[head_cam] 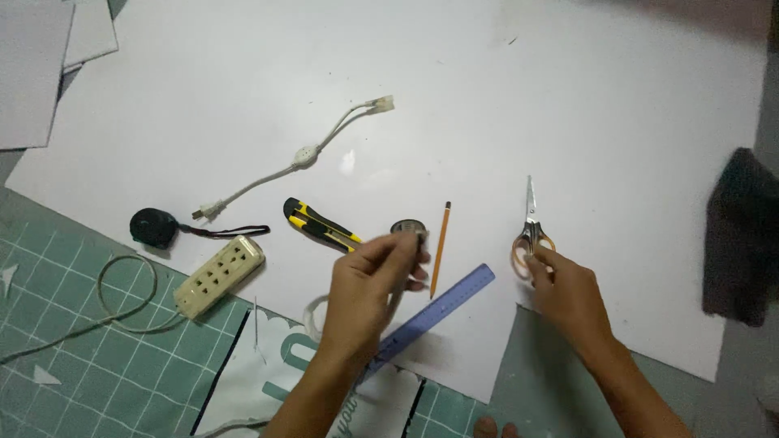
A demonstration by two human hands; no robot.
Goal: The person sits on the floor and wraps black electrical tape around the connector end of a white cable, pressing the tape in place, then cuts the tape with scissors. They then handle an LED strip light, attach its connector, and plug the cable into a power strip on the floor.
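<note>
My left hand [369, 288] is closed around a small roll of dark tape [408, 229], pinching it just above the white sheet [454, 105]. My right hand [568, 292] rests on the orange handles of a pair of scissors [530, 231], whose blades point away from me. A pencil [440, 247] lies between the two hands. A blue ruler [434, 312] lies slanted under my left hand. A yellow and black utility knife [320, 225] sits left of the tape.
A beige power strip [219, 276] with its cord, a black round object [152, 227] and a white split cable [304, 156] lie to the left. A clear tape roll [312, 316] sits near my left wrist. Green cutting mat [97, 365] below; dark cloth [742, 235] at right.
</note>
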